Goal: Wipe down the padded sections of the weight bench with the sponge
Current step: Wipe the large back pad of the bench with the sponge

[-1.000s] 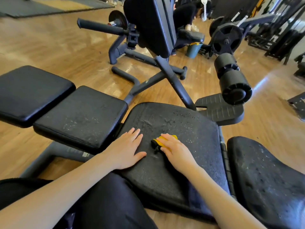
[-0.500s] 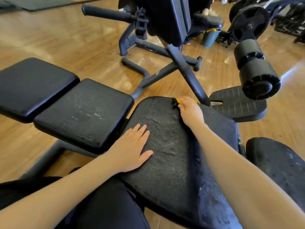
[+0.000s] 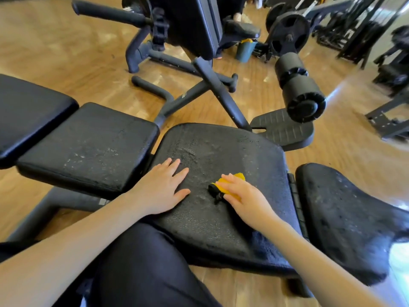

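A black seat pad, pebbled and streaked wet, fills the middle; two more pads run off toward 9 o'clock, another pad at 3. Wood floor, gym machines at 12, a foam roller at 1. The left hand lies flat, fingers straight, on the seat pad. The right hand curls over the yellow sponge, pressing it mid-pad. Half a second ago the sponge was at the pad's far edge; it has come back toward 6.

Seat pad open ahead; frame post (far edge) blocks beyond.
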Demonstrator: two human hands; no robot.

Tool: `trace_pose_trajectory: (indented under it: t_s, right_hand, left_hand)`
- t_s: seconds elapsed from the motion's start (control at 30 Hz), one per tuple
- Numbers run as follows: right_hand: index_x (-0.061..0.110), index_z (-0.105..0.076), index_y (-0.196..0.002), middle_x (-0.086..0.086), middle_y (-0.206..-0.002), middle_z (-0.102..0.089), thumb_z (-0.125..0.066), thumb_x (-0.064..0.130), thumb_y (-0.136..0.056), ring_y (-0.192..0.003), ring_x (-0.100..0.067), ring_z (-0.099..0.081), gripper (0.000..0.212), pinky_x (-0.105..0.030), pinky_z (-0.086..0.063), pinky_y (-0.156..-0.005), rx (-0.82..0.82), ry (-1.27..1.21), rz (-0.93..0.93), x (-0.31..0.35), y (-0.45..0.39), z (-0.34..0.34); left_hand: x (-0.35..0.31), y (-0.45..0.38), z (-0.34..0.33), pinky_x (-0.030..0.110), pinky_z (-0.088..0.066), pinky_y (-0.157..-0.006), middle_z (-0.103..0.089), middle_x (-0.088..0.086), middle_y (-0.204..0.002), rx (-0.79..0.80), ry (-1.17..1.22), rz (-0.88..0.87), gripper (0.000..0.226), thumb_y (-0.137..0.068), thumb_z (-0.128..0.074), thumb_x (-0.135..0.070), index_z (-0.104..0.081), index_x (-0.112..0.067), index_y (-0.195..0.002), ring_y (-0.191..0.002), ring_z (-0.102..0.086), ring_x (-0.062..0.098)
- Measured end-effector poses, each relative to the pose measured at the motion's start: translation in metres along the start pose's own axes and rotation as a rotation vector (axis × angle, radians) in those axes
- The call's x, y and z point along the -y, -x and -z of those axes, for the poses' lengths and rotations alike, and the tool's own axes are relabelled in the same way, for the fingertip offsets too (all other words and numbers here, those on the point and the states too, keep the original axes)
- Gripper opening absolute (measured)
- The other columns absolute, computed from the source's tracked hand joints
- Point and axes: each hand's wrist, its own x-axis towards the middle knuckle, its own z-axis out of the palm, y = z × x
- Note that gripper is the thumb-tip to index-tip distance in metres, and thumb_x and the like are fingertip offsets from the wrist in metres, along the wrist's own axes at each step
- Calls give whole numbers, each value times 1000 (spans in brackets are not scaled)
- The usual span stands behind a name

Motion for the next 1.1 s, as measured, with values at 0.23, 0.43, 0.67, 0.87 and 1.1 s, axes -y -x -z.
trace_pose_trajectory:
  t_s: [0.23, 0.43, 0.67, 0.87, 1.1]
  right_hand:
    - [36, -54, -124, 26, -135, -34, -48, 31, -89, -130, 8, -24, 36, -7, -15, -104, 21, -59, 36, 9, 84, -4]
    - [37, -55, -122, 27, -133, -39, -40, 43, -85, -130, 12, -25, 41, -1, -13, -104, 16, -113, 99, 0, 90, -6]
    - [22, -58, -123, 8, -135, -47, -53, 16, -89, -131, -11, -38, 34, -11, -14, -106, 13, -127, 54, -25, 18, 5]
    - [18, -55, -126, -1, -141, -46, -50, 13, -92, -132, -18, -39, 35, -21, -22, -106, -122, -47, -58, -53, -69, 18]
    - [19, -52, -129, 2, -148, -36, -46, 17, -95, -134, -19, -35, 35, -29, -27, -107, -244, -27, -152, -73, -142, 37]
  left_hand:
    - [-3, 2, 0, 39, -11, -117, -3, 10, -157, 11, 14, 6, 65, -95, -27, -52, -10, -19, -149, -145, -1, 27]
    - [-4, 4, -1, 39, -11, -117, -4, 10, -157, -7, 23, 14, 64, -95, -28, -50, -11, -19, -148, -145, -2, 27]
    - [-6, 2, 2, 40, -12, -117, -3, 10, -157, 11, -4, 22, 64, -96, -27, -50, -9, -19, -149, -144, -2, 28]
    - [-9, -1, 1, 40, -9, -116, 0, 11, -157, 41, -21, 40, 64, -96, -26, -49, -6, -18, -149, -144, 1, 29]
    - [-11, -4, 1, 41, -9, -116, 2, 10, -157, 61, -63, 58, 65, -96, -24, -49, -1, -18, -149, -144, 3, 29]
